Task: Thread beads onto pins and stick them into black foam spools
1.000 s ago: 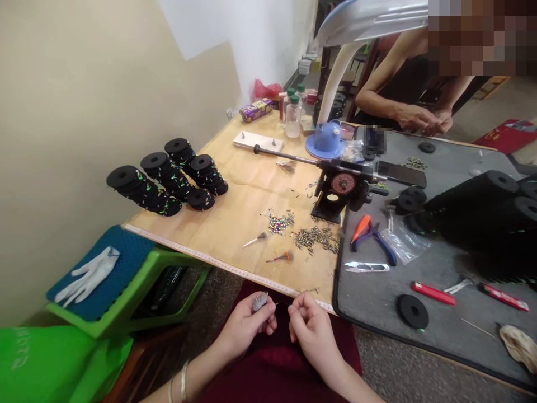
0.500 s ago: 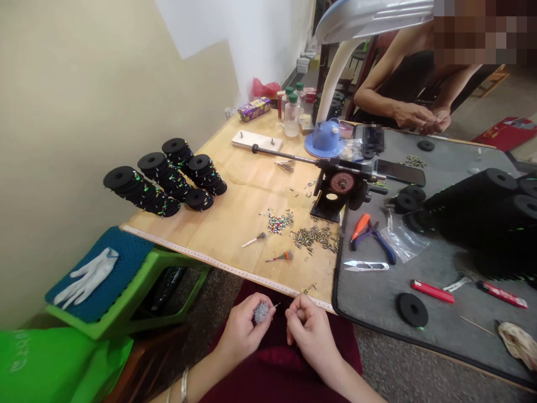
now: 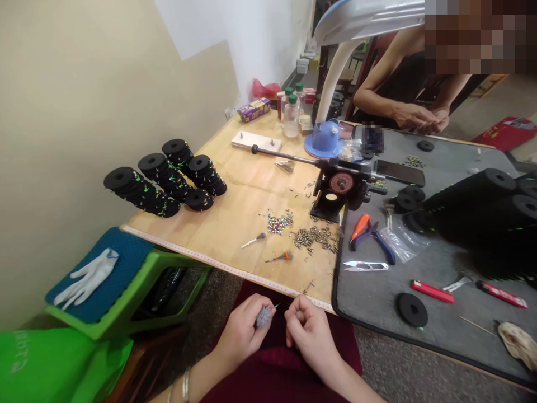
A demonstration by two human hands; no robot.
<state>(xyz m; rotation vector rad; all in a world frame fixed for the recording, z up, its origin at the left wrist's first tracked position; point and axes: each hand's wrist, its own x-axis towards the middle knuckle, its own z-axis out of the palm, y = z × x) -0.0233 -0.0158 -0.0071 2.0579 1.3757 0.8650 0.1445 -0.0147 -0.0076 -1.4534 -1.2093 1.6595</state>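
My left hand (image 3: 243, 330) grips a small grey bristly tuft (image 3: 263, 317) between thumb and fingers, over my dark red lap just below the table's near edge. A thin wire tip sticks out of the tuft toward my right hand (image 3: 308, 330). That hand is curled with its fingertips pinched near the wire tip; whether it holds anything I cannot see. On the wooden table (image 3: 235, 224) in front lie two more small tufts on wires (image 3: 255, 240), a heap of coloured beads (image 3: 278, 223) and a heap of small metal sleeves (image 3: 315, 237).
Stacks of black foam spools (image 3: 163, 179) stand at the table's left. A black winding machine (image 3: 342, 187) sits mid-table. On the grey mat (image 3: 419, 291) lie pliers (image 3: 371, 232), snips (image 3: 366, 266), a black disc (image 3: 410, 309) and red lighters. A co-worker's hands (image 3: 422, 118) work at the far side.
My left hand has turned the tuft from a flat side view to a round face-on view. Both hands stay over my lap, slightly closer together.
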